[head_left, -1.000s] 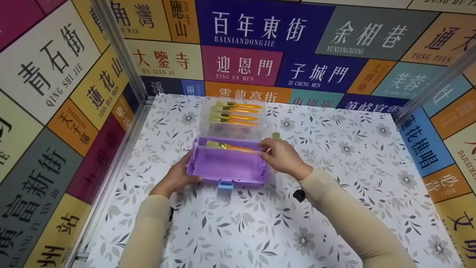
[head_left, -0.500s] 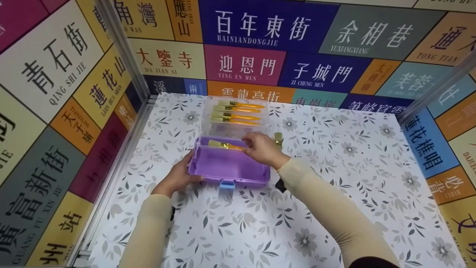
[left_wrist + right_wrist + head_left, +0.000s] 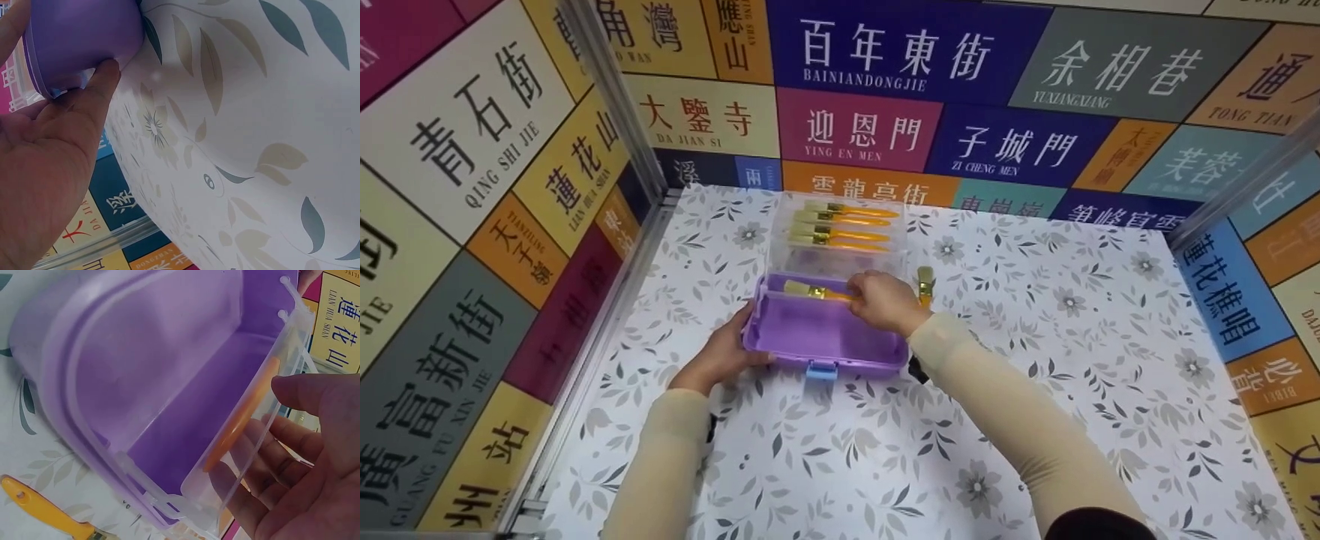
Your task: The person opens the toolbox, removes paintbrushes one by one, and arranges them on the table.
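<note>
A purple storage box (image 3: 825, 330) stands opened on the table, its blue latch (image 3: 822, 370) towards me. My left hand (image 3: 727, 352) grips the box's left end; in the left wrist view its thumb presses the purple wall. A clear plastic tray (image 3: 194, 492), joined to the box by clear arms, sits along the box's back side. One flat paintbrush (image 3: 805, 289) lies in it, bristles left, its orange handle (image 3: 242, 413) partly hidden. My right hand (image 3: 883, 300) pinches the tray, thumb at its edge and fingers seen through the clear plastic.
Behind the box, the clear lid (image 3: 840, 262) lies back with several orange-handled brushes (image 3: 847, 225) in it. Another paintbrush (image 3: 925, 281) rests on the flowered tablecloth (image 3: 1035, 360) to the right of the box. Printed panels (image 3: 862, 131) rise around the table.
My right hand has moved left from the box's right end to the middle of the tray, and its fingers have closed in. The left hand stays on the box.
</note>
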Action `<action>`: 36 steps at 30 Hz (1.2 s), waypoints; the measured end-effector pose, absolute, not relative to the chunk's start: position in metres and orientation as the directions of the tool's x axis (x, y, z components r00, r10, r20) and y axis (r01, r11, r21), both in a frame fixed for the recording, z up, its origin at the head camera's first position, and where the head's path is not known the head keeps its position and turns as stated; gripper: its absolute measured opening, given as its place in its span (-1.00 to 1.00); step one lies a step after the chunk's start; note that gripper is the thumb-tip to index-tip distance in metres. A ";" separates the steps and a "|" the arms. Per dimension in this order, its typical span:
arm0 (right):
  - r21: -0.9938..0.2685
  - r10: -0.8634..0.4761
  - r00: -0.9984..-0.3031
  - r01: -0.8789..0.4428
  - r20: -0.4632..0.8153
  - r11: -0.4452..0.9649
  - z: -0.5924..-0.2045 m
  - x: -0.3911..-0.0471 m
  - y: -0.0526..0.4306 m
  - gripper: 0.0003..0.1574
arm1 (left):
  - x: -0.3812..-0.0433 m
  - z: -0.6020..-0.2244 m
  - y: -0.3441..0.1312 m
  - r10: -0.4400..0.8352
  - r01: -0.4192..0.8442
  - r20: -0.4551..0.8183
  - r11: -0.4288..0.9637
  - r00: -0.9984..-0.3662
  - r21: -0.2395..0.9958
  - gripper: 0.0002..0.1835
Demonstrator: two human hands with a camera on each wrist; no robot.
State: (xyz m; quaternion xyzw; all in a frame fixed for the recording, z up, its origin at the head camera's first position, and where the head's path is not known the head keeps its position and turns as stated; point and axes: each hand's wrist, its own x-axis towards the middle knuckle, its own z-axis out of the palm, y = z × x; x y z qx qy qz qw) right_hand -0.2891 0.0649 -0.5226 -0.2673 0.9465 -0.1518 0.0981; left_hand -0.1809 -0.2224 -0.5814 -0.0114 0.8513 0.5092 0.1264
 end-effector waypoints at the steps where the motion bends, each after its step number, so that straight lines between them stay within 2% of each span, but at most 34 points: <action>1: -0.337 -0.532 -0.840 -0.473 -0.105 0.814 -0.523 -0.289 0.065 -0.60 | -0.181 -0.581 -0.223 0.110 -0.149 -0.228 0.483 -0.967 0.863 0.20; 5: -0.339 -0.529 -0.842 -0.468 -0.109 0.816 -0.524 -0.289 0.064 -0.65 | -0.181 -0.581 -0.223 0.112 -0.151 -0.232 0.488 -0.966 0.860 0.20; 17: -0.333 -0.554 -0.829 -0.503 -0.074 0.798 -0.525 -0.288 0.064 -0.65 | -0.181 -0.583 -0.223 0.113 -0.139 -0.212 0.461 -0.971 0.877 0.21; 26: -0.291 -0.561 -0.824 -0.521 -0.072 0.803 -0.522 -0.286 0.059 -0.77 | -0.180 -0.583 -0.223 0.110 -0.137 -0.212 0.471 -0.971 0.872 0.21; 36: -0.239 -0.589 -0.805 -0.561 -0.065 0.793 -0.518 -0.282 0.055 -0.71 | -0.181 -0.582 -0.222 0.097 -0.156 -0.229 0.483 -0.969 0.862 0.22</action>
